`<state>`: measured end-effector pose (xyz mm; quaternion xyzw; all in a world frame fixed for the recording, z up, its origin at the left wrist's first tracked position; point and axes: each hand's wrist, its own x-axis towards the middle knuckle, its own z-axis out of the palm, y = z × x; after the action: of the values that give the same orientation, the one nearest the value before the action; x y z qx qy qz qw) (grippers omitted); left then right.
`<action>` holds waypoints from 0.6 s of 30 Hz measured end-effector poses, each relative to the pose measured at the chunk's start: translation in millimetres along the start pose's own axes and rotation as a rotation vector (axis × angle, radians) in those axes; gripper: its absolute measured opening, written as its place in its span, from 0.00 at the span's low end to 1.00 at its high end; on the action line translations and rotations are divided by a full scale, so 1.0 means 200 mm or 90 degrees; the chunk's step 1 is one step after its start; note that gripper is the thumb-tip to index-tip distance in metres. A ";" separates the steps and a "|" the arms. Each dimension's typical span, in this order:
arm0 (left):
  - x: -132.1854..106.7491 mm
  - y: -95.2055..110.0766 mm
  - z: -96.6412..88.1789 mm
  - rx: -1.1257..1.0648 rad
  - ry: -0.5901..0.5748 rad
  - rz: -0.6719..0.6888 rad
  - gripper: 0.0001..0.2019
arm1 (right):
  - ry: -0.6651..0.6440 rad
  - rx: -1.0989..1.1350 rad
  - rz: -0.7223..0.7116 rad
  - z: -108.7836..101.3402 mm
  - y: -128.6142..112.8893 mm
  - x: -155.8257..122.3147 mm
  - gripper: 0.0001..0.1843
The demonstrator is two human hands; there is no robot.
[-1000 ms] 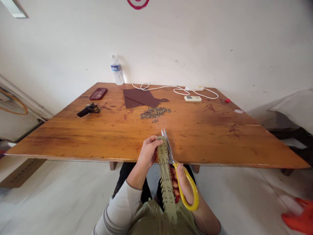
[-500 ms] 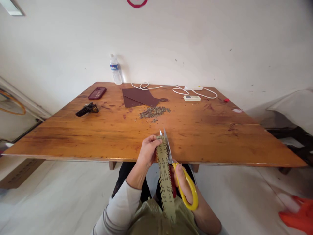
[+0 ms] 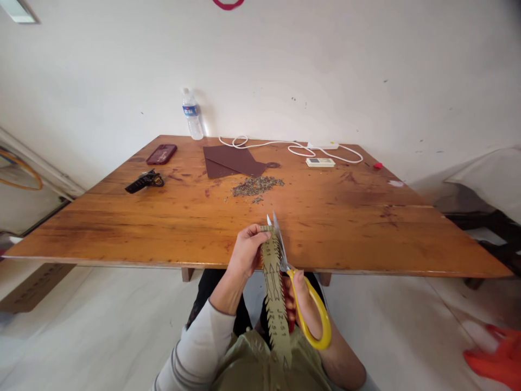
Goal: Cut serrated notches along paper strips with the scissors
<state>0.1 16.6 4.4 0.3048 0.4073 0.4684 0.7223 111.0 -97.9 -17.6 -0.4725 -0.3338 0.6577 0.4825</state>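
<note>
My left hand [image 3: 245,253] pinches the top end of a long olive-tan paper strip [image 3: 275,301] with jagged edges and printed arrows. The strip hangs down toward my lap. My right hand [image 3: 306,308] grips yellow-handled scissors [image 3: 299,288], fingers through the loops. The blades [image 3: 275,234] point away from me, slightly parted, along the strip's right edge just over the near edge of the wooden table [image 3: 163,228].
On the table lie a pile of small cuttings [image 3: 256,187], dark brown sheets [image 3: 232,161], a phone [image 3: 161,154], a black tool [image 3: 143,181], a water bottle [image 3: 192,115], a white cable [image 3: 280,145] and a small white device [image 3: 320,162]. Something orange [image 3: 494,358] lies on the floor right.
The scissor blades have shifted slightly between frames, parting and nearly closing on the strip's edge. Both hands stay in nearly the same place.
</note>
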 end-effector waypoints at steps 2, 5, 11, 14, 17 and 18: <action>0.00 0.00 0.00 0.000 0.007 0.001 0.17 | 0.005 0.045 0.010 0.00 0.01 0.01 0.35; -0.01 0.01 0.00 0.002 0.006 -0.005 0.16 | -0.010 0.073 0.013 -0.01 0.01 0.03 0.37; 0.00 0.01 0.00 0.008 0.014 -0.001 0.13 | -0.029 0.091 0.048 -0.05 0.01 0.04 0.37; -0.01 0.02 0.01 0.028 0.015 -0.006 0.12 | -0.022 0.094 0.066 -0.06 0.00 0.03 0.39; -0.01 0.03 0.01 0.044 0.016 -0.006 0.11 | -0.033 0.094 0.062 -0.07 -0.01 0.02 0.41; -0.02 0.03 0.01 0.046 0.017 -0.004 0.12 | -0.036 0.092 0.052 -0.07 -0.01 0.02 0.41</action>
<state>-1.7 15.7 11.1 0.3231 0.4346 0.4556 0.7065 124.0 -93.8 -22.3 -0.4307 -0.2792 0.7124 0.4785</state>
